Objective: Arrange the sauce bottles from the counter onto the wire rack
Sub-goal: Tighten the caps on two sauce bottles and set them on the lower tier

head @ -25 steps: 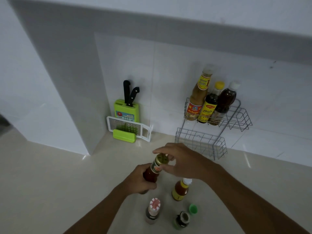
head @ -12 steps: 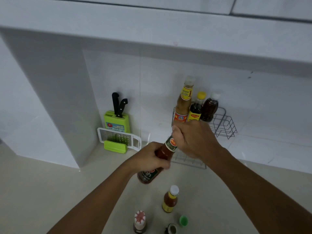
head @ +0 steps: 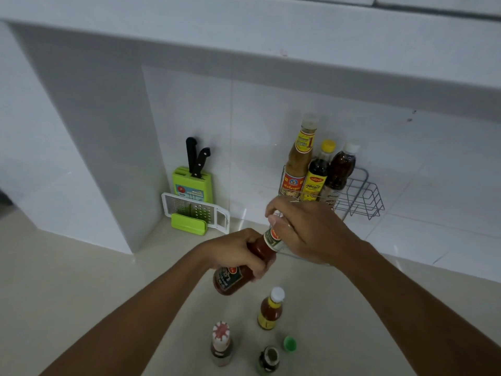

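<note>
I hold a red sauce bottle (head: 235, 275) tilted in the air above the counter. My left hand (head: 233, 252) grips its body and my right hand (head: 306, 232) is closed over its cap and neck. Behind my hands stands the wire rack (head: 363, 196) against the tiled wall, with three bottles in its upper basket: a tall tan one (head: 299, 161), a dark yellow-capped one (head: 317, 172) and a dark white-capped one (head: 340, 169). On the counter below are a small white-capped bottle (head: 271, 309), a bottle with a red-and-white cap (head: 221, 344) and an uncapped dark bottle (head: 268, 359).
A loose green cap (head: 290, 344) lies by the uncapped bottle. A green knife block (head: 193, 184) with two black-handled knives and a white grater (head: 195, 211) stand in the corner at the left. A white ledge overhangs the rack.
The red bottle has risen from the counter and tilted, carried toward the rack by both hands. My right hand moved from touching the cap to closing over it.
</note>
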